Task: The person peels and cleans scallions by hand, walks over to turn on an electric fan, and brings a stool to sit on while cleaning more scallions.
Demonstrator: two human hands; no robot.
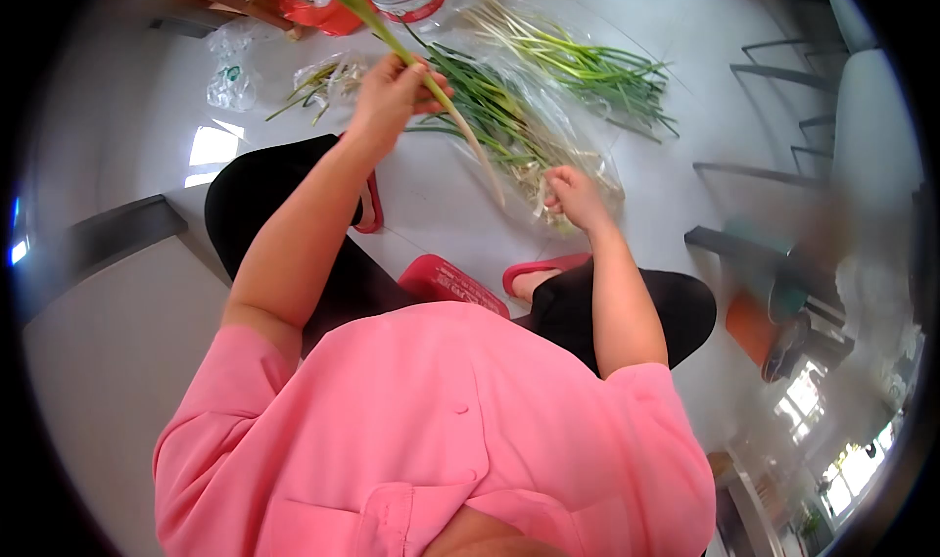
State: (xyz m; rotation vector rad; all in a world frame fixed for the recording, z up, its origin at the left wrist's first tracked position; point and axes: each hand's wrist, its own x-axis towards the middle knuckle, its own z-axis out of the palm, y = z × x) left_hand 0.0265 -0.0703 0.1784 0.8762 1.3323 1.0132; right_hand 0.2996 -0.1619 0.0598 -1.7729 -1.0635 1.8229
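Observation:
My left hand (390,97) is closed around a long green onion stalk (458,118), its leaves rising to the upper left and its pale end hanging to the lower right. My right hand (573,197) has its fingers curled together, over the root ends of a pile of green onions (490,107) lying on clear plastic; whatever is between those fingers is too small to make out. Behind that pile lies a second bunch of green onions (597,63). Some scraps of stalk (328,85) rest on a clear bag beyond my left forearm.
At the top stands a clear container with a red band (416,9), beside a red plastic bag (318,11). A crumpled clear bag (231,77) lies at the upper left. Near my feet is a red object with lettering (452,283). Chair legs (759,175) stand at the right.

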